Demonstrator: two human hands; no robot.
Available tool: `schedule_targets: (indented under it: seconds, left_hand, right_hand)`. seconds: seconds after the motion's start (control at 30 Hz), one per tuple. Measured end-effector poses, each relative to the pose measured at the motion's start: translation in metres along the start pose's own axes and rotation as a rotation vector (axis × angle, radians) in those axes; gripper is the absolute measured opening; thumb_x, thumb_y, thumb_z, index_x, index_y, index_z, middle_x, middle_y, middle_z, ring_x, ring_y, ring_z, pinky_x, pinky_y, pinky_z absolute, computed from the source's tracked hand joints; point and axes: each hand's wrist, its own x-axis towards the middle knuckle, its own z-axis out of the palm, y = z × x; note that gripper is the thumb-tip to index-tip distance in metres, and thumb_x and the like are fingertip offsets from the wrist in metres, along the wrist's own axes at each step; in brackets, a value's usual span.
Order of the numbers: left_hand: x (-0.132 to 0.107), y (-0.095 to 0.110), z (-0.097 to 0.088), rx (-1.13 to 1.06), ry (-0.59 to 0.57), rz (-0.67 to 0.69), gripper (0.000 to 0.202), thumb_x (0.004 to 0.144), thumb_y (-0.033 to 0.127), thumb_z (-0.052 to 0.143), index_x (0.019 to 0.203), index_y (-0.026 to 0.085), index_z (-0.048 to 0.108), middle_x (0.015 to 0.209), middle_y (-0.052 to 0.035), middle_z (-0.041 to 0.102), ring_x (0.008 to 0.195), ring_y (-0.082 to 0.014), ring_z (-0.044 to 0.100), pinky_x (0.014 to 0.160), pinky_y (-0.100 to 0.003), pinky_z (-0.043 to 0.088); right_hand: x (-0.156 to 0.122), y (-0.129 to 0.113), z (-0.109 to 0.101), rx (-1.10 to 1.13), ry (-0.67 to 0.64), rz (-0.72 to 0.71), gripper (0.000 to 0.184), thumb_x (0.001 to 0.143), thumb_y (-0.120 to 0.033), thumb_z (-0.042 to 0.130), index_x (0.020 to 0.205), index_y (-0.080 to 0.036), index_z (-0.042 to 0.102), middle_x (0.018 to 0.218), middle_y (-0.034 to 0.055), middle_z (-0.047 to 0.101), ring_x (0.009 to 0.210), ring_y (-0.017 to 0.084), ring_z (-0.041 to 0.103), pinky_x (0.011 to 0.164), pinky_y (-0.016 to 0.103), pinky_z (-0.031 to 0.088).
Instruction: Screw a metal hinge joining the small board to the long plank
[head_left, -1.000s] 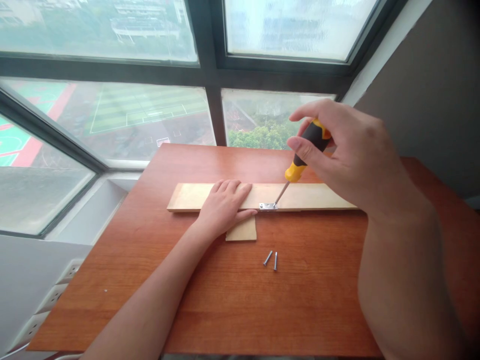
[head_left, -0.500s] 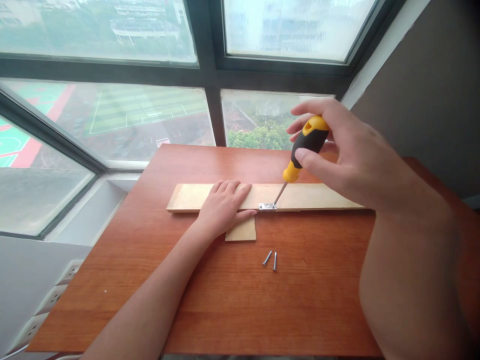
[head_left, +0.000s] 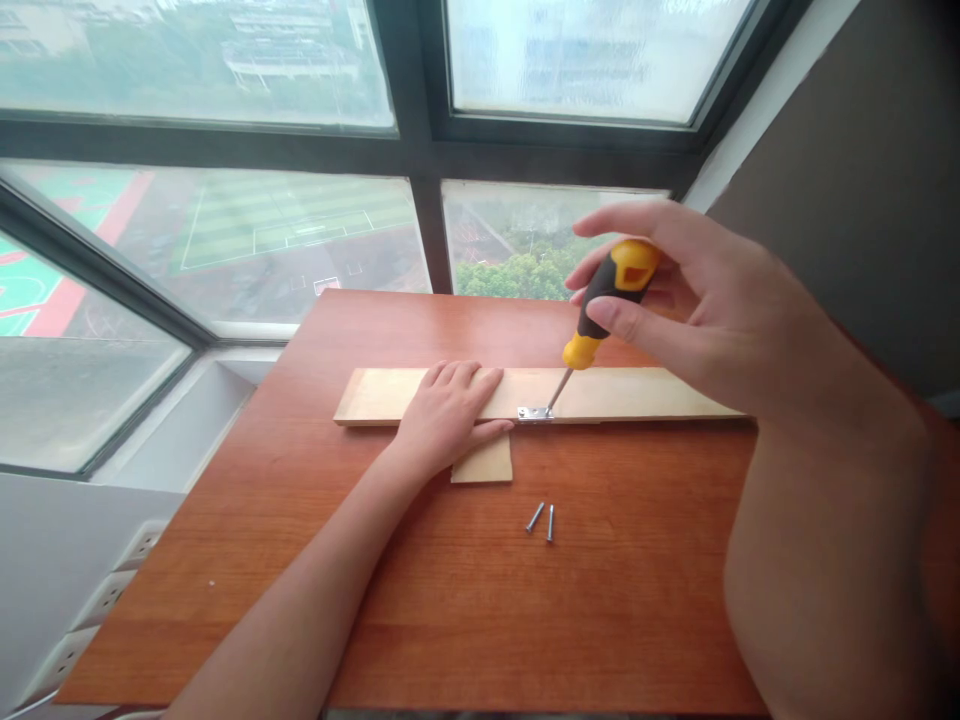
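My right hand [head_left: 697, 300] grips the black and yellow handle of a screwdriver [head_left: 600, 310]. Its tip stands on a small metal bracket [head_left: 534, 413] at the near edge of a long pale wooden board [head_left: 637, 395]. My left hand [head_left: 448, 410] lies flat, fingers together, pressing on that board and on a smaller wooden piece [head_left: 486, 462] that sticks out toward me beneath it. Two loose screws [head_left: 543, 519] lie on the reddish-brown table [head_left: 465, 600] just in front of the bracket.
The table stands against large windows [head_left: 285, 230] with dark frames; a grey wall [head_left: 862, 170] rises at the right. A white power strip [head_left: 97, 610] lies low at the left, beyond the table's edge.
My right hand has turned the screwdriver handle in its fingers and shifted slightly right. The left hand, boards and screws have stayed in place.
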Motion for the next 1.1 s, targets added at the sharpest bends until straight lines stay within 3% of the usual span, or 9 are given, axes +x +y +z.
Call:
schedule_targets:
  seconds: [0.13,0.23,0.33,0.5,0.7,0.8,0.87,1.0,1.1]
  left_hand:
    - [0.0000,0.0000,-0.0001,-0.024,0.000,-0.006,0.066,0.086,0.066,0.046,0.134,0.021,0.048,0.124,-0.0135,0.054,0.113,-0.0301,0.049,0.100,-0.043,0.036]
    - [0.0000,0.0001,-0.0004,-0.041,0.002,-0.009,0.065,0.086,0.065,0.048,0.134,0.021,0.048,0.125,-0.0139,0.054,0.114,-0.0301,0.048,0.101,-0.043,0.035]
    - [0.0000,0.0003,-0.0010,-0.048,0.002,-0.008,0.064,0.086,0.064,0.049,0.134,0.021,0.048,0.124,-0.0141,0.054,0.114,-0.0302,0.048,0.101,-0.044,0.035]
    - [0.0000,0.0003,-0.0011,-0.030,-0.003,-0.002,0.065,0.086,0.065,0.046,0.134,0.021,0.049,0.124,-0.0144,0.054,0.114,-0.0304,0.049,0.101,-0.044,0.035]
    - [-0.0002,-0.0003,-0.0005,-0.048,0.002,-0.007,0.064,0.086,0.064,0.048,0.134,0.022,0.048,0.125,-0.0138,0.054,0.115,-0.0302,0.048,0.101,-0.044,0.035]
    - [0.0001,-0.0003,-0.0010,-0.037,-0.007,-0.005,0.065,0.087,0.065,0.046,0.134,0.021,0.047,0.126,-0.0138,0.054,0.115,-0.0300,0.048,0.102,-0.044,0.034]
    - [0.0002,-0.0003,-0.0012,-0.034,-0.011,-0.002,0.065,0.087,0.065,0.045,0.134,0.021,0.047,0.125,-0.0138,0.054,0.115,-0.0299,0.048,0.102,-0.043,0.034]
    - [0.0002,-0.0003,-0.0008,-0.031,-0.009,-0.003,0.064,0.087,0.064,0.046,0.135,0.021,0.046,0.125,-0.0136,0.054,0.115,-0.0296,0.049,0.102,-0.043,0.034]
    - [0.0001,-0.0001,-0.0007,-0.033,-0.005,-0.004,0.064,0.086,0.064,0.047,0.135,0.021,0.046,0.126,-0.0133,0.054,0.115,-0.0296,0.048,0.102,-0.043,0.034]
  right_hand:
    - [0.0023,-0.0011,0.0029,-0.153,0.092,-0.017,0.034,0.086,-0.041,0.060,0.117,-0.026,0.061,0.098,0.0032,0.068,0.088,0.023,0.064,0.084,0.040,0.050]
    - [0.0009,0.0000,0.0022,0.046,-0.023,0.003,0.039,0.090,-0.031,0.051,0.129,-0.029,0.052,0.115,0.0034,0.064,0.100,0.022,0.063,0.083,0.038,0.052]
    - [-0.0010,0.0008,0.0010,0.123,-0.097,0.030,0.050,0.086,-0.028,0.053,0.135,-0.036,0.044,0.114,0.0008,0.064,0.094,0.021,0.064,0.076,0.035,0.054]
    - [0.0019,0.0008,0.0033,-0.150,0.065,0.032,0.039,0.086,-0.038,0.058,0.123,-0.028,0.057,0.100,0.0037,0.066,0.089,0.023,0.064,0.085,0.041,0.051]
    - [-0.0007,-0.0036,-0.0001,0.088,-0.095,0.014,0.048,0.086,-0.026,0.052,0.133,-0.032,0.048,0.117,0.0027,0.064,0.097,0.022,0.063,0.082,0.037,0.054]
    - [0.0005,-0.0054,0.0015,-0.077,-0.002,-0.013,0.040,0.084,-0.029,0.057,0.125,-0.028,0.056,0.107,0.0029,0.067,0.095,0.024,0.063,0.088,0.041,0.051]
    - [0.0016,-0.0060,0.0026,-0.136,0.042,-0.018,0.039,0.085,-0.030,0.056,0.124,-0.027,0.057,0.111,0.0041,0.066,0.100,0.025,0.062,0.092,0.043,0.049]
    - [-0.0004,-0.0060,0.0000,0.032,-0.103,0.000,0.055,0.085,-0.023,0.053,0.139,-0.028,0.043,0.126,0.0054,0.059,0.099,0.022,0.062,0.082,0.036,0.054]
    - [-0.0013,-0.0032,-0.0009,0.052,-0.112,0.001,0.054,0.083,-0.022,0.056,0.136,-0.029,0.047,0.117,0.0027,0.063,0.093,0.021,0.064,0.080,0.035,0.054]
